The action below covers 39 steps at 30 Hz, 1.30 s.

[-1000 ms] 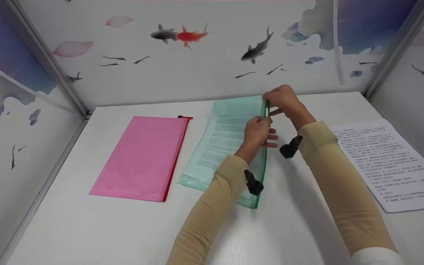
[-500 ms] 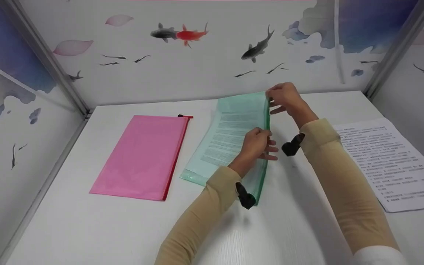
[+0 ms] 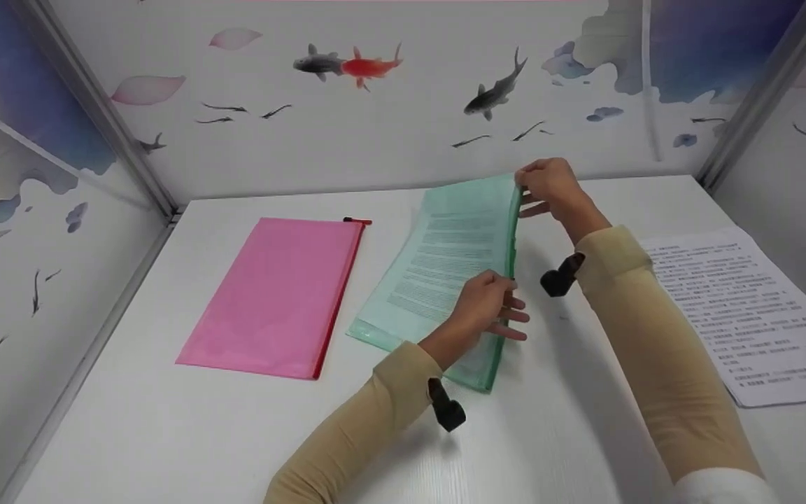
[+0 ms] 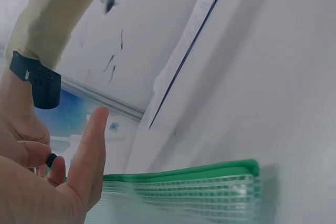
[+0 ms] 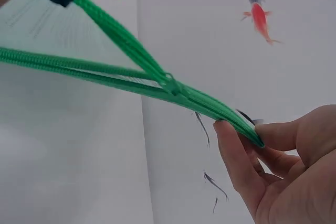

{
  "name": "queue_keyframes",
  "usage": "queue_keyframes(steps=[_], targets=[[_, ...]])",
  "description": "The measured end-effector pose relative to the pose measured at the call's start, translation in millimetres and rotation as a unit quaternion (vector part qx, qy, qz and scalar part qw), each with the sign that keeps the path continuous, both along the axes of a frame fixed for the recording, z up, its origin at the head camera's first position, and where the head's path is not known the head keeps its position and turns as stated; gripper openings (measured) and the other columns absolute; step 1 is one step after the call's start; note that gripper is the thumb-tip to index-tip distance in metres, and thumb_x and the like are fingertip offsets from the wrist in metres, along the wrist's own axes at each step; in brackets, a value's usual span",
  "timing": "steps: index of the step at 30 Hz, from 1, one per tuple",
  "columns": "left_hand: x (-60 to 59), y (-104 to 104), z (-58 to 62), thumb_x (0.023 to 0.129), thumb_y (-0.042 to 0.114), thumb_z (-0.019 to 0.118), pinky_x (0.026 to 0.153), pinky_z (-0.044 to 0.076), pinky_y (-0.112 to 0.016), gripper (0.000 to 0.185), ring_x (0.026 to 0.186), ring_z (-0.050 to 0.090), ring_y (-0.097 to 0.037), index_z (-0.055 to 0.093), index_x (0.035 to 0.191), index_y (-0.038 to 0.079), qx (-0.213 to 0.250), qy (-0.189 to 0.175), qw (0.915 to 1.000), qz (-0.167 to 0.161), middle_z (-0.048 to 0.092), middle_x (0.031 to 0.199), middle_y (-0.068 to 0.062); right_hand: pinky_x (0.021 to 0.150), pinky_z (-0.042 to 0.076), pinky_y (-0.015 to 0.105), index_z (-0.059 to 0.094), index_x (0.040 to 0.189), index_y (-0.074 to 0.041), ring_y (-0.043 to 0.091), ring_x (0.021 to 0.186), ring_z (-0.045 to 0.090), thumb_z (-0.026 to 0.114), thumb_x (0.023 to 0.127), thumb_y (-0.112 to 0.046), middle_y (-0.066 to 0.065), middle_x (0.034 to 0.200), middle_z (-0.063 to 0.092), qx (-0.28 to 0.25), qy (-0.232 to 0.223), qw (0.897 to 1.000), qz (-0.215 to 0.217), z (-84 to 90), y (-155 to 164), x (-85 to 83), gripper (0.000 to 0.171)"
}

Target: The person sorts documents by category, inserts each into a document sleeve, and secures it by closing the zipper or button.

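Low in the middle of the frame, the left hand (image 3: 485,304) pinches the black slider (image 4: 51,160) on the zip edge of the green pouch (image 3: 445,269), its other fingers spread loose. The pouch is a translucent mesh-plastic sleeve lying mid-frame on the table (image 3: 165,420), with a printed sheet inside; the text is too small to read. Beyond it, upper middle, the right hand (image 3: 548,185) grips the pouch's far corner, lifting the zip edge. At left lies a flat pink pouch (image 3: 277,294) with a red zip. At right, a printed page (image 3: 746,308), unreadable. The white, wood-grained table is enclosed by panels (image 3: 375,105) painted with fish.
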<state>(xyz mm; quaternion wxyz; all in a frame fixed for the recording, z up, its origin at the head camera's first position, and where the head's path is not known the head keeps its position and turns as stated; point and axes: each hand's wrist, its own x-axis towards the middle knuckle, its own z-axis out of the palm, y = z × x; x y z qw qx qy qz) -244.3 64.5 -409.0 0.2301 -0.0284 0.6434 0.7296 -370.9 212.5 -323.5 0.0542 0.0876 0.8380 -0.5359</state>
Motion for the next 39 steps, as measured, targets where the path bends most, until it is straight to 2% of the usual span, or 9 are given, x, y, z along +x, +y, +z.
queue_keyframes(steps=[6, 13, 19, 25, 30, 39], targets=[[19.7, -11.7, -7.3, 0.101, 0.019, 0.053, 0.065, 0.063, -0.044, 0.013, 0.079, 0.074, -0.023, 0.057, 0.096, 0.008, -0.002, -0.010, 0.9993, -0.035, 0.066, 0.088, -0.011, 0.074, 0.063, 0.030, 0.052, 0.139, 0.002, 0.018, 0.091, 0.071, 0.048, 0.104, -0.021, 0.013, 0.116, 0.062, -0.003, 0.004, 1.000, -0.005, -1.0, 2.4, 0.6, 0.042], [39.4, -30.7, -17.2, 0.100, 0.020, 0.054, 0.066, 0.063, -0.045, 0.015, 0.078, 0.073, -0.020, 0.056, 0.094, 0.007, -0.003, -0.012, 0.9979, -0.064, 0.067, 0.088, -0.009, 0.074, 0.063, 0.028, 0.051, 0.139, 0.002, 0.018, 0.092, 0.071, 0.049, 0.105, -0.022, 0.013, 0.116, 0.061, -0.009, 0.012, 1.000, -0.005, -2.0, 3.0, -0.8, 0.042], [51.7, -41.3, -20.0, 0.099, 0.022, 0.055, 0.067, 0.063, -0.045, 0.015, 0.078, 0.074, -0.019, 0.056, 0.094, 0.008, -0.004, -0.008, 0.9962, -0.086, 0.067, 0.088, -0.008, 0.072, 0.062, 0.026, 0.053, 0.139, 0.002, 0.016, 0.091, 0.071, 0.050, 0.105, -0.023, 0.012, 0.116, 0.061, -0.013, 0.019, 1.000, -0.013, -1.0, 5.4, -0.8, 0.042], [68.6, -56.0, -21.6, 0.099, 0.022, 0.055, 0.065, 0.063, -0.046, 0.014, 0.080, 0.073, -0.019, 0.055, 0.090, 0.011, -0.015, -0.023, 0.9944, -0.102, 0.067, 0.089, -0.008, 0.071, 0.062, 0.025, 0.054, 0.137, 0.002, 0.012, 0.086, 0.071, 0.051, 0.104, -0.024, 0.012, 0.113, 0.062, -0.022, 0.034, 0.999, -0.015, -1.4, 5.3, -0.1, 0.042], [78.0, -68.6, -25.2, 0.099, 0.023, 0.055, 0.063, 0.063, -0.047, 0.014, 0.080, 0.073, -0.019, 0.056, 0.092, 0.011, -0.034, -0.032, 0.9920, -0.117, 0.067, 0.087, -0.007, 0.070, 0.062, 0.024, 0.054, 0.138, 0.002, 0.007, 0.079, 0.069, 0.052, 0.104, -0.024, 0.010, 0.112, 0.062, -0.025, 0.041, 0.999, -0.017, -2.6, 6.1, -0.9, 0.043], [92.5, -86.4, -37.2, 0.096, 0.021, 0.057, 0.059, 0.062, -0.046, 0.016, 0.077, 0.072, -0.020, 0.059, 0.094, 0.006, -0.054, -0.065, 0.9880, -0.129, 0.065, 0.085, -0.008, 0.072, 0.062, 0.024, 0.053, 0.140, 0.002, 0.008, 0.081, 0.070, 0.050, 0.105, -0.025, 0.013, 0.117, 0.061, -0.019, 0.031, 0.999, -0.012, -4.5, 9.2, -1.5, 0.044]])
